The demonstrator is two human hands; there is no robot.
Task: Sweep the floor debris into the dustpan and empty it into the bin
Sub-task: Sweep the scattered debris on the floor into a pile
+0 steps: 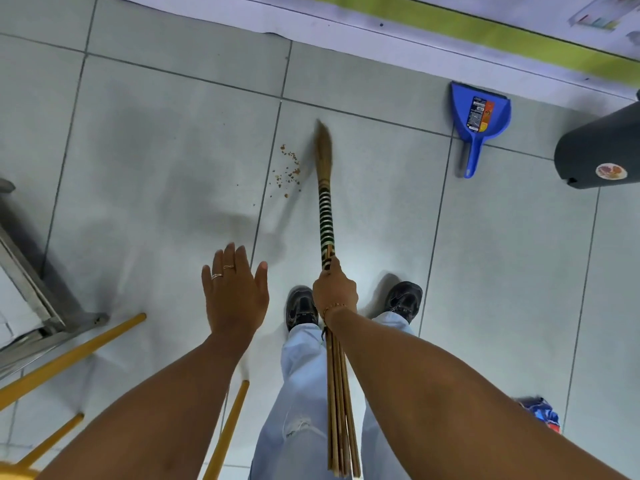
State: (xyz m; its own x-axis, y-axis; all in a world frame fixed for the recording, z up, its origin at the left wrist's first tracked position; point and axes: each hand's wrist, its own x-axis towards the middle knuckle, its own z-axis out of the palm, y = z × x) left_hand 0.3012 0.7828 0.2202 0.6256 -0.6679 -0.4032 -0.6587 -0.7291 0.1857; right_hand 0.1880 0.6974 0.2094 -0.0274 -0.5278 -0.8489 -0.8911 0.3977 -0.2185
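Note:
My right hand (334,292) is shut on a stick broom (325,209) with a black-and-white wrapped band. Its bristle tip touches the grey tile floor just right of a small scatter of brown crumbs (289,168). The broom's loose stick ends run back along my right forearm. My left hand (235,292) hovers flat with fingers spread, holding nothing. A blue dustpan (479,114) lies on the floor to the right of the broom tip, handle pointing toward me. A dark bin (602,147) stands at the right edge, beyond the dustpan.
A white and green banner (450,26) lies along the floor at the top. A metal frame (31,289) and yellow stool legs (69,358) stand at the left. A red-and-blue cloth (542,412) lies at the lower right. My shoes (403,301) are under the broom handle.

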